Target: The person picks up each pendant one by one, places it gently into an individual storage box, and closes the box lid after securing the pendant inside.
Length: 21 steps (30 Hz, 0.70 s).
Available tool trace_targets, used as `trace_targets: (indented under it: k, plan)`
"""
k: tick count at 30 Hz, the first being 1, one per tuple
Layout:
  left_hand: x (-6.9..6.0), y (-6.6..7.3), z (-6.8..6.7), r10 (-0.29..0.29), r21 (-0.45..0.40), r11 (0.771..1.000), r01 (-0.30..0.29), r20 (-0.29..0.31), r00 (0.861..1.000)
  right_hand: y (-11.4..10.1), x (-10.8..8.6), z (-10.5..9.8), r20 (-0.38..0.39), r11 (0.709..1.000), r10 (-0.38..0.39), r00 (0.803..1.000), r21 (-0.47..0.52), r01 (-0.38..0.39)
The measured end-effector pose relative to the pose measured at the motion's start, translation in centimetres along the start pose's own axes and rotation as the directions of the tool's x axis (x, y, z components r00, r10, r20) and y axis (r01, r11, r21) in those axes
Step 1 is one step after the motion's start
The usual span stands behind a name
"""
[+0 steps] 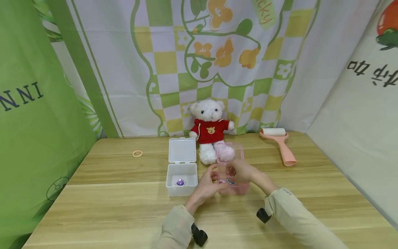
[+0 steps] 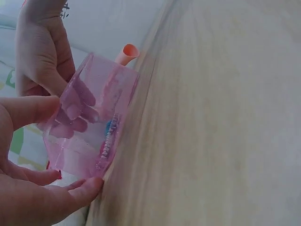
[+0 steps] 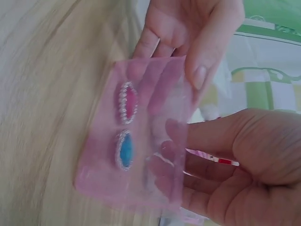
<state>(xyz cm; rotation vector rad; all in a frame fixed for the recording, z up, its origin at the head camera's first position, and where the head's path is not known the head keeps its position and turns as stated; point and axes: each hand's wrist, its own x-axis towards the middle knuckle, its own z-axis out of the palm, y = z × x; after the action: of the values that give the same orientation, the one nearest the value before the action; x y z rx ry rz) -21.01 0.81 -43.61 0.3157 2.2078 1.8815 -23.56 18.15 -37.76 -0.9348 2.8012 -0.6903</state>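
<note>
My left hand (image 1: 206, 186) grips the left side of a clear pink plastic box (image 1: 238, 190), its thumb and fingers spread around the wall. The fingers of my right hand (image 1: 243, 171) reach over the rim into the box, loosely bent; through the wall in the right wrist view nothing shows between them. On the box floor lie a blue gem piece (image 3: 126, 150) and a pink gem piece (image 3: 129, 102), both with silvery beaded rims. Left of my hands stands an open white box (image 1: 181, 191) holding a purple gem piece (image 1: 180, 182).
A white teddy bear (image 1: 211, 131) in a red hoodie sits behind the boxes, one foot behind the pink lid (image 1: 238, 148). A pink-handled roller (image 1: 281, 145) lies at the back right. A small yellowish ring (image 1: 137, 154) lies at the back left. Curtains surround the wooden table (image 1: 109, 207).
</note>
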Motion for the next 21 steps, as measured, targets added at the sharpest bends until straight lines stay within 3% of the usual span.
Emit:
trace_targets:
  k: [6,10,15,18,21]
  plan:
    - [-0.9,1.6,-0.4,0.009,0.095,0.995,-0.005,-0.035,0.999,-0.8,-0.2,0.0,-0.101,0.996,-0.021,0.995,0.084,0.029]
    - [-1.8,3.8,-1.8,0.075,0.095,0.993,-0.072,-0.028,0.997,-1.7,0.1,-0.1,-0.192,0.987,-0.022,0.981,0.15,0.052]
    - [-3.3,5.7,-6.1,0.201,0.059,0.978,-0.2,-0.018,0.979,-3.5,1.4,0.3,-0.306,0.955,0.008,0.952,0.286,0.084]
    - [-4.2,5.4,-9.6,0.218,0.062,0.975,-0.212,-0.103,0.971,-4.8,2.1,0.9,-0.335,0.92,0.096,0.937,0.389,0.044]
    - [-4.9,4.2,-12.5,0.178,0.06,0.984,-0.169,-0.211,0.961,-5.8,2.6,1.6,-0.325,0.873,0.192,0.926,0.487,-0.01]
